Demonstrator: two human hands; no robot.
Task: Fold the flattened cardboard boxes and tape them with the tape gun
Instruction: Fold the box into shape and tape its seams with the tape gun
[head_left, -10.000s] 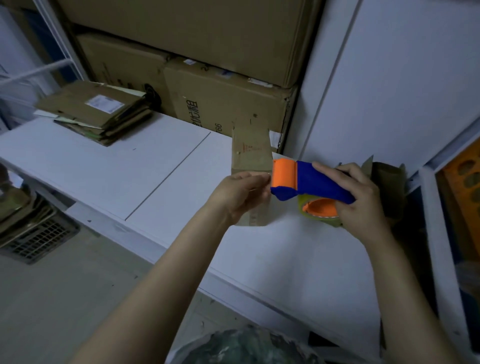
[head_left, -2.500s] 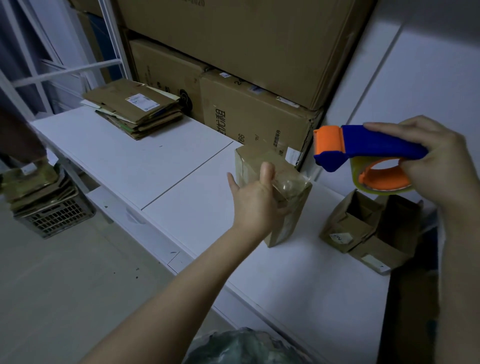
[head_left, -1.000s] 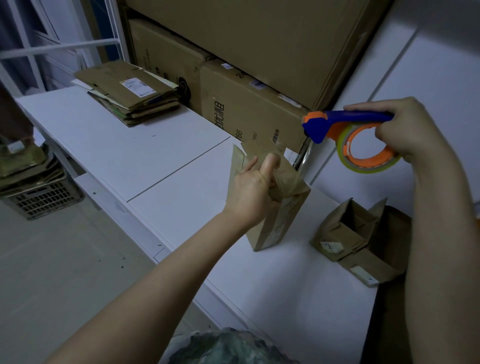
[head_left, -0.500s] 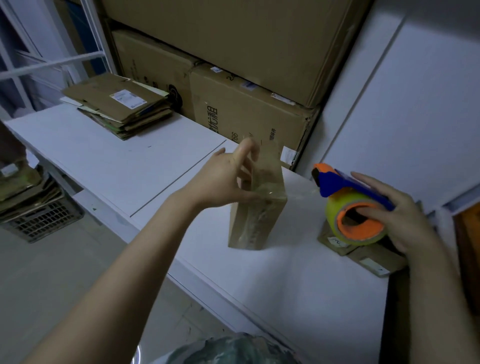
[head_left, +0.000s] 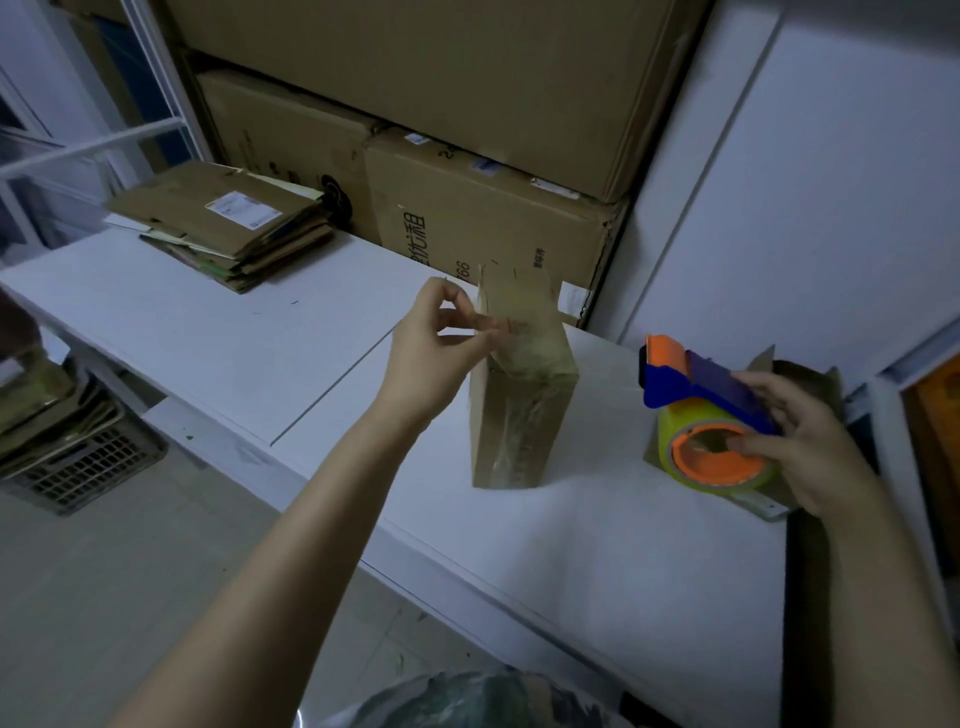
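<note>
A small brown cardboard box stands upright on the white table, its top wrapped in clear tape. My left hand is at the box's upper left edge and pinches the flap there between thumb and fingertips. To the right of the box, my right hand holds the blue and orange tape gun low near the table, fingers on the handle and one in the orange core of the yellowish tape roll. The gun's orange nose points toward the box, a short gap away.
A stack of flattened boxes lies at the table's far left. Large cartons are piled against the back. Folded open boxes sit behind the tape gun by the white wall panel. A crate with cardboard stands on the floor at left.
My right hand brought the tape gun down from above the box to table level on its right. My left hand slid from the box's top to its upper left edge.
</note>
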